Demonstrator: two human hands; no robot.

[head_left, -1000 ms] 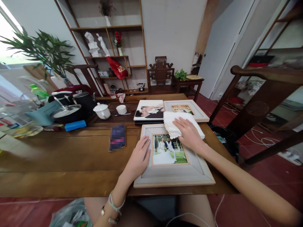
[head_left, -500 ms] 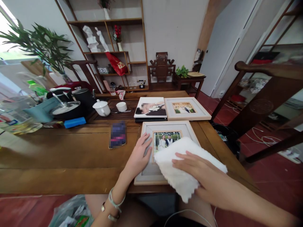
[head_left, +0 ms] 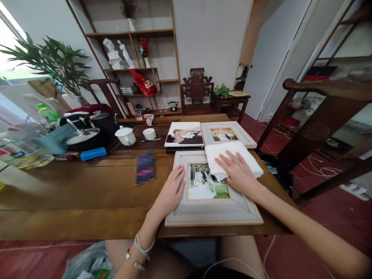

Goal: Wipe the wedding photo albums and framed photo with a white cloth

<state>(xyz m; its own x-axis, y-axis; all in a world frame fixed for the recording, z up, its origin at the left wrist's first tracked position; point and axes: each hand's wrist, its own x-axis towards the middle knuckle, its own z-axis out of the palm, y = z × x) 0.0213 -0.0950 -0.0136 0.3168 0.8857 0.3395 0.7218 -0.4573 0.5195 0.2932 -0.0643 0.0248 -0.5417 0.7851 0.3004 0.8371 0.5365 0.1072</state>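
Note:
A photo frame (head_left: 215, 212) with a wide pale border lies flat on the wooden table, close to the edge nearest me. Its picture (head_left: 207, 186) shows two people outdoors. My left hand (head_left: 171, 190) rests on the frame's left border, fingers stretched out, palm down. With fingers spread, my right hand (head_left: 240, 170) presses a white cloth (head_left: 250, 155) over the frame's upper right corner and carries it along. The cloth hides that corner and part of the picture; my right thumb cannot be seen.
Behind lie a second pale photo frame (head_left: 245, 135) and a white-covered photo album (head_left: 184, 131). A phone (head_left: 145, 167) lies left of the frame. Farther left stand a lidded white cup (head_left: 125, 135), a small white bowl (head_left: 149, 134) and a blue block (head_left: 93, 153). A chair (head_left: 316, 124) flanks the table's right.
My right hand has moved the cloth away from me, from the frame's lower right to its upper right corner, uncovering more of the picture. My left hand has stayed on the left border.

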